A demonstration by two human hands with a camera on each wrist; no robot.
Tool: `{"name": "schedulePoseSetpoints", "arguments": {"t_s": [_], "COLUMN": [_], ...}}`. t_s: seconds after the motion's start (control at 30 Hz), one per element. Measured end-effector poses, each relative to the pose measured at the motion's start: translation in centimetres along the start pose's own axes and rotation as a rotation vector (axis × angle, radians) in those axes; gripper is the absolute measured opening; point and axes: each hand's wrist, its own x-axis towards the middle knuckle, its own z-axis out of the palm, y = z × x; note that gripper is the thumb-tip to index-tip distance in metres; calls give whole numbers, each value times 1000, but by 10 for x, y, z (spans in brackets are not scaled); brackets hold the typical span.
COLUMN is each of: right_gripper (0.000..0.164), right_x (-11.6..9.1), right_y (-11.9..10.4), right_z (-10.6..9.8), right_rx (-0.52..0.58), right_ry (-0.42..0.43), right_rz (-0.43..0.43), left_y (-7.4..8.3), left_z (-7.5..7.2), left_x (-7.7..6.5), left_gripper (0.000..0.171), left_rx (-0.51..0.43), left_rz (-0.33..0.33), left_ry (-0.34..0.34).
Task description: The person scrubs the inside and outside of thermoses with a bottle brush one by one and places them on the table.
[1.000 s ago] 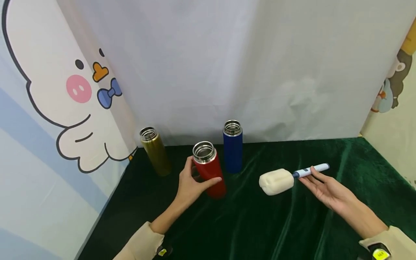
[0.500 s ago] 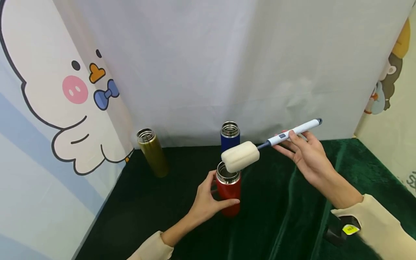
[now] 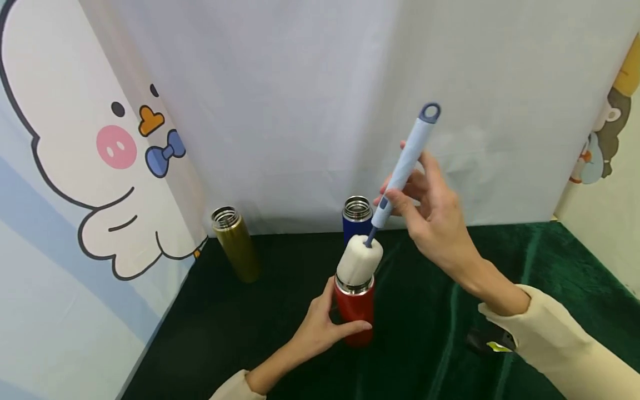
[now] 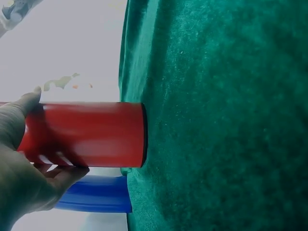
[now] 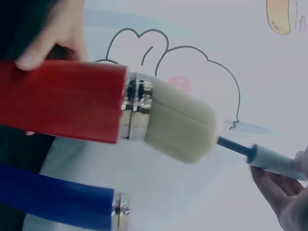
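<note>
Seemingly, insertion has only begun: the sponge head (image 3: 359, 261) of a bottle brush (image 3: 403, 169) meets the steel mouth (image 5: 138, 113) of the red bottle (image 3: 356, 311), mostly left outside. The left hand (image 3: 317, 325) has its grip round that bottle, forward of the tabletop (image 3: 500, 253)'s back edge; the right hand (image 3: 440, 222) pinches the brush above its sponge.

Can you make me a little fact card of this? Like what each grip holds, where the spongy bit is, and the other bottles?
Left-hand grip: holds the red cylindrical bottle with a metal neck
Right-hand grip: holds the slim pale-blue brush handle, tilted
Cream-white rounded sponge: below the handle; its lower end is at the red bottle's top, most of it sticking out
Shiny gold cylindrical bottle: left of the red one, open top, not held
Blue cylindrical bottle: behind the red one, open top, not held
Dark-green velvety-looking cloth: underneath
</note>
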Motion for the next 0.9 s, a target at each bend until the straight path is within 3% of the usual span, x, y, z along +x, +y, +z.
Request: {"name": "schedulePoseSetpoints", "arguments": {"t_s": [0.13, 0.27, 0.4, 0.67, 0.9], "right_gripper": [68, 65, 62, 63, 64], "right_x": [-1, -7, -16, -38, -41], "right_y": [-8, -8, -5, -1, 7], "right_z": [13, 23, 35, 46, 50], "right_rx": [-153, -172, -211, -312, -312], "right_ry": [-72, -113, -145, -93, -61], "right_rz": [-74, -117, -151, -214, -209], "left_y": [1, 2, 2, -3, -6], "left_z": [3, 3, 4, 5, 0], "left_x": [-4, -7, -7, -5, 1], "left_gripper": [80, 80, 82, 83, 80], "left_rx": [1, 10, 21, 28, 41], "left_rz": [-21, -12, 41, 93, 121], "left_ry": [0, -8, -3, -11, -4]}}
